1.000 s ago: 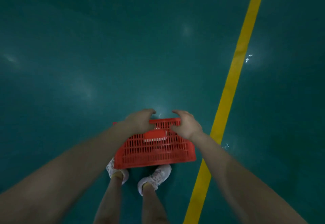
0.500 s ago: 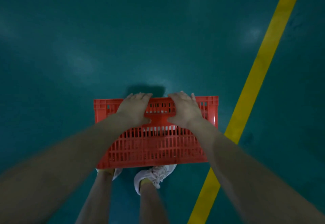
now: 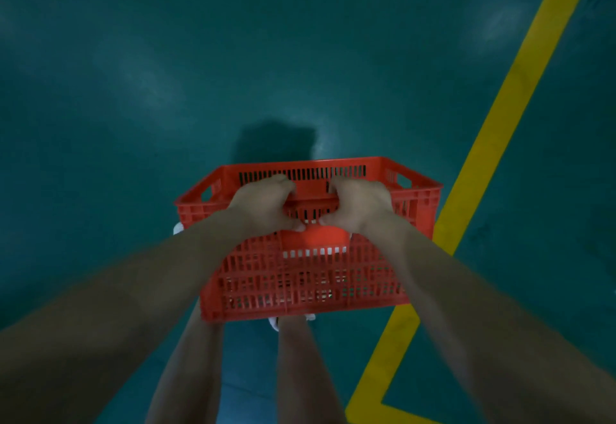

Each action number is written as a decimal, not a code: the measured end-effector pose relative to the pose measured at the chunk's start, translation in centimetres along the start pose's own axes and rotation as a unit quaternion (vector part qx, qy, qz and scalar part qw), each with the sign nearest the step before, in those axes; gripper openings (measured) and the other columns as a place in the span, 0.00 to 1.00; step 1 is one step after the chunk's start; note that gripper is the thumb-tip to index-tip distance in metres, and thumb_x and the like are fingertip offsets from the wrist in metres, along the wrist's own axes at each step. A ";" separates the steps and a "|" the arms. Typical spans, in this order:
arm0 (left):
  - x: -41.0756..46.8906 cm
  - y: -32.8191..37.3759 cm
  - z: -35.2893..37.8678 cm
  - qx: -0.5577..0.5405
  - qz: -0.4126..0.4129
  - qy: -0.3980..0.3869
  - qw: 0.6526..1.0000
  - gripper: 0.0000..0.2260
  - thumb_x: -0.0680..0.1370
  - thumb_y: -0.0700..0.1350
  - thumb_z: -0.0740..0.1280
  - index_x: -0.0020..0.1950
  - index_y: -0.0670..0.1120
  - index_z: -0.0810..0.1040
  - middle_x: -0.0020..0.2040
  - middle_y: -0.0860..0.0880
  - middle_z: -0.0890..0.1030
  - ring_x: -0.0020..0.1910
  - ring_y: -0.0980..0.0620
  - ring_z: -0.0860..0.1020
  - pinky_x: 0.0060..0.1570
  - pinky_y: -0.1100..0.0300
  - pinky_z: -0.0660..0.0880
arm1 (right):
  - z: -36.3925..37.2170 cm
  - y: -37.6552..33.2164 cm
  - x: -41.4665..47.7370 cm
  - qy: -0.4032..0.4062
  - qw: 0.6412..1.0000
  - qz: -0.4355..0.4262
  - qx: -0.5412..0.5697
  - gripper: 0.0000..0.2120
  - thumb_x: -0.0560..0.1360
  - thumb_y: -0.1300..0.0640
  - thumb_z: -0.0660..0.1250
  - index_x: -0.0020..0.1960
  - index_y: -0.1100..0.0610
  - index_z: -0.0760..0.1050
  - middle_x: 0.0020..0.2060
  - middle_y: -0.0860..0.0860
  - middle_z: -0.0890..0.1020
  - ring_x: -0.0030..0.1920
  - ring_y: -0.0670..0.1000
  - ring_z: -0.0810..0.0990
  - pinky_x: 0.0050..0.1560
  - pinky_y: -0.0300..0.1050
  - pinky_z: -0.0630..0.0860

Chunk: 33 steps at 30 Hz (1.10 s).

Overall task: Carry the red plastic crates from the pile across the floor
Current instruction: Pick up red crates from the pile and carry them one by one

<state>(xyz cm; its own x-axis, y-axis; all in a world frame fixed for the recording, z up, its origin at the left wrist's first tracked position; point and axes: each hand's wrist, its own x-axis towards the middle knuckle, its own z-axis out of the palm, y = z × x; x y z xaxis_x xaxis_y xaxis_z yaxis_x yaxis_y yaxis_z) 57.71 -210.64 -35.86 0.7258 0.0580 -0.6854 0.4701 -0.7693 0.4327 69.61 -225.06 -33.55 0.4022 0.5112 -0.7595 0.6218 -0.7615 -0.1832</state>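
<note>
Above a green floor [image 3: 133,123], left hand [image 3: 263,205] and right hand [image 3: 361,205] curl around a red crate [image 3: 300,277]'s near rim; it looks stiff, light, best gripped by that rim.

View down a person's own body. The left grip [image 3: 266,205] and right grip [image 3: 360,205] are bare hands. The left forearm [image 3: 140,290] and right forearm [image 3: 466,307] are bare up to the lower edge. The left leg [image 3: 186,373] and right leg [image 3: 300,373] are bare too. Slivers of a white left shoe [image 3: 177,228] and white right shoe [image 3: 274,323] show, blurred.
</note>
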 end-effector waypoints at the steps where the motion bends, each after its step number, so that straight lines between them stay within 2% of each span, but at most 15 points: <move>1: -0.2 -0.2 0.4 -0.011 -0.005 -0.019 1.000 0.24 0.67 0.60 0.74 0.54 0.47 0.74 0.54 0.50 0.76 0.53 0.49 0.76 0.49 0.58 0.71 | 0.0 -0.2 -0.2 -0.028 1.000 -0.001 -0.006 0.20 0.67 0.40 0.73 0.53 0.49 0.73 0.51 0.48 0.81 0.55 0.53 0.80 0.47 0.43 0.68; 3: -0.6 -0.4 1.0 -0.027 -0.016 -0.073 0.997 0.22 0.70 0.61 0.72 0.54 0.47 0.75 0.52 0.49 0.79 0.52 0.48 0.78 0.52 0.56 0.74 | -0.1 -0.5 -0.7 -0.073 0.997 -0.008 -0.027 0.20 0.68 0.40 0.73 0.52 0.50 0.74 0.51 0.48 0.81 0.55 0.53 0.80 0.46 0.42 0.70; 6: -1.7 -0.3 1.4 -0.046 -0.009 -0.136 0.990 0.18 0.74 0.57 0.70 0.55 0.46 0.74 0.52 0.47 0.80 0.53 0.46 0.78 0.51 0.57 0.73 | -0.2 -1.1 -1.6 -0.128 0.991 -0.011 -0.044 0.19 0.69 0.40 0.72 0.54 0.50 0.79 0.51 0.48 0.82 0.55 0.53 0.80 0.50 0.44 0.73; 9: -3.6 0.0 0.8 -0.047 -0.004 -0.132 0.990 0.18 0.75 0.56 0.69 0.59 0.47 0.75 0.56 0.47 0.80 0.56 0.46 0.78 0.54 0.57 0.73 | -0.7 -2.0 -2.7 -0.163 0.986 0.002 -0.019 0.14 0.70 0.45 0.73 0.53 0.50 0.81 0.50 0.49 0.83 0.55 0.53 0.80 0.53 0.45 0.75; 13: -6.9 -0.4 -2.7 -0.027 0.007 -0.130 0.991 0.18 0.76 0.57 0.67 0.62 0.50 0.77 0.57 0.48 0.81 0.57 0.47 0.78 0.54 0.57 0.73 | -3.2 -4.7 -4.4 -0.192 0.981 0.003 0.003 0.16 0.70 0.48 0.74 0.56 0.51 0.81 0.51 0.50 0.83 0.54 0.53 0.81 0.54 0.43 0.75; 19: -12.8 -1.6 -13.9 -0.016 -0.006 -0.116 0.993 0.16 0.75 0.57 0.69 0.56 0.49 0.80 0.53 0.49 0.82 0.54 0.48 0.79 0.45 0.60 0.70 | -12.0 -11.8 -7.6 -0.203 0.977 -0.058 -0.028 0.18 0.75 0.48 0.70 0.60 0.57 0.79 0.57 0.54 0.82 0.58 0.56 0.79 0.55 0.43 0.74; 22: -16.7 -2.0 -20.4 -0.004 -0.012 -0.099 0.995 0.15 0.74 0.55 0.71 0.55 0.47 0.80 0.52 0.48 0.83 0.52 0.47 0.80 0.45 0.60 0.71 | -17.6 -16.1 -9.6 -0.195 0.976 -0.081 -0.043 0.18 0.76 0.50 0.70 0.62 0.58 0.78 0.59 0.55 0.81 0.59 0.56 0.79 0.53 0.39 0.71; 24: -19.7 -2.4 -24.7 0.015 -0.012 -0.086 0.996 0.16 0.73 0.53 0.72 0.55 0.45 0.80 0.52 0.46 0.83 0.53 0.45 0.80 0.44 0.61 0.70 | -21.2 -19.2 -11.2 -0.180 0.978 -0.089 -0.053 0.19 0.75 0.51 0.71 0.62 0.58 0.78 0.59 0.55 0.81 0.59 0.55 0.79 0.55 0.39 0.72; 26: -22.8 -2.9 -29.0 0.028 -0.012 -0.077 0.997 0.17 0.73 0.52 0.73 0.56 0.44 0.80 0.53 0.45 0.82 0.53 0.45 0.79 0.43 0.61 0.68 | -24.9 -22.5 -12.7 -0.164 0.980 -0.093 -0.063 0.18 0.74 0.50 0.71 0.60 0.57 0.79 0.57 0.55 0.82 0.57 0.54 0.80 0.57 0.43 0.75; 28: -26.1 -3.9 -33.5 0.031 -0.017 -0.064 0.997 0.17 0.73 0.51 0.73 0.56 0.43 0.80 0.52 0.45 0.82 0.53 0.45 0.80 0.42 0.62 0.68 | -28.9 -26.3 -14.2 -0.149 0.980 -0.105 -0.076 0.16 0.74 0.51 0.71 0.58 0.58 0.80 0.56 0.55 0.82 0.55 0.55 0.81 0.55 0.43 0.75; 31: -31.2 -5.9 -39.5 0.027 -0.041 -0.038 0.998 0.13 0.73 0.50 0.73 0.51 0.43 0.81 0.43 0.47 0.81 0.45 0.47 0.80 0.40 0.61 0.71 | -34.2 -32.3 -16.5 -0.119 0.979 -0.135 -0.096 0.18 0.75 0.51 0.71 0.60 0.60 0.78 0.57 0.55 0.81 0.58 0.55 0.79 0.51 0.39 0.70; 33: -33.8 -7.1 -43.0 0.017 -0.050 -0.022 0.998 0.11 0.73 0.49 0.73 0.48 0.43 0.81 0.39 0.49 0.79 0.37 0.49 0.78 0.39 0.61 0.74 | -37.2 -35.7 -17.2 -0.098 0.977 -0.151 -0.116 0.19 0.74 0.50 0.71 0.60 0.59 0.78 0.58 0.55 0.81 0.57 0.55 0.79 0.51 0.40 0.70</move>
<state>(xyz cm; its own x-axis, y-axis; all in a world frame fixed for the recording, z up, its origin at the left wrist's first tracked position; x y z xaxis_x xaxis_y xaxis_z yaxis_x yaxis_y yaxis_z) 51.39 -179.78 9.38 0.6522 0.1080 -0.7503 0.5220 -0.7818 0.3412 65.48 -191.83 9.34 0.0543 0.5945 -0.8023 0.8370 -0.4653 -0.2881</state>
